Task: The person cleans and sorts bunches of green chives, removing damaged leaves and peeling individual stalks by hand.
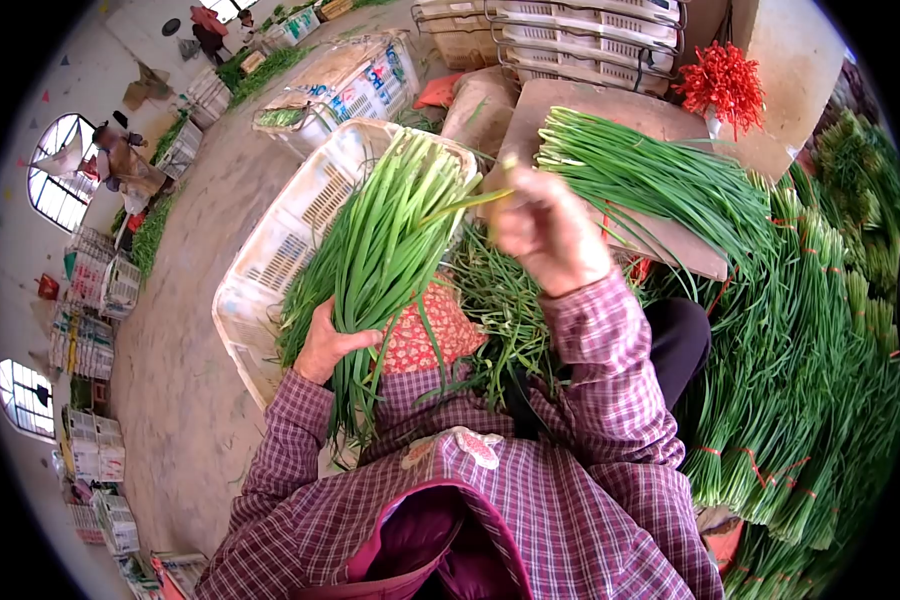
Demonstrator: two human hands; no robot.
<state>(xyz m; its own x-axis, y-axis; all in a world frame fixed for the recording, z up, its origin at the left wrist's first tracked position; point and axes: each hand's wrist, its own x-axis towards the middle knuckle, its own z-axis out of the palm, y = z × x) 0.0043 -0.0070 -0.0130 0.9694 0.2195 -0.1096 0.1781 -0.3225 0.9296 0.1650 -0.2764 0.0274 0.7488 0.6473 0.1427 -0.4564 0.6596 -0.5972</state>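
My left hand (332, 345) is wrapped round the lower, leafy part of a large loose bunch of garlic chives (370, 240), thumb on top. The bunch lies tilted over a white plastic crate (245, 285), pale stem ends pointing away from me. My right hand (550, 235), slightly blurred, is closed in a pinch to the right of the stems. A yellowish chive leaf (467, 203) runs from its fingertips toward the bunch. Under my hands, loose chive scraps (505, 310) lie over my lap beside a red flowered cloth (432, 330).
More chives (650, 180) lie on a board (560, 100) at the right. Red ties (722, 88) stand at its far corner. Tied chive bundles (790, 400) are heaped at my right. Stacked crates (585, 45) stand ahead; another person (130, 170) is far left.
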